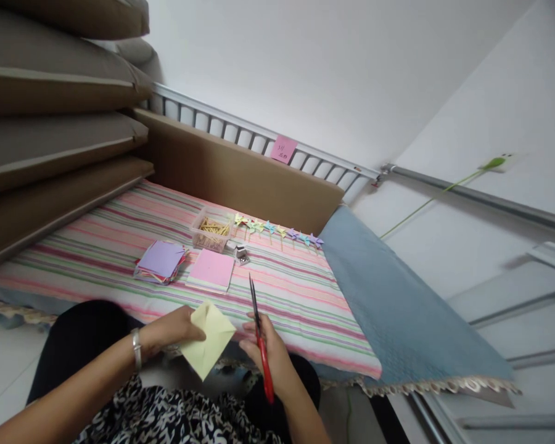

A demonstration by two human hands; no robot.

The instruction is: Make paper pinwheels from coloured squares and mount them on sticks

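While my left hand [179, 325] pinches the creased yellow paper square [210, 342] in front of me and my right hand [274, 346] grips red-handled scissors [261, 346], I should angle the blades [254, 301] away from both palms.

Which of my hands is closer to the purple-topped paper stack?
Left. Your left hand, holding yellow paper, is on your side of the stack, slightly right; your right hand, holding red-handled scissors, is farther off to the right.
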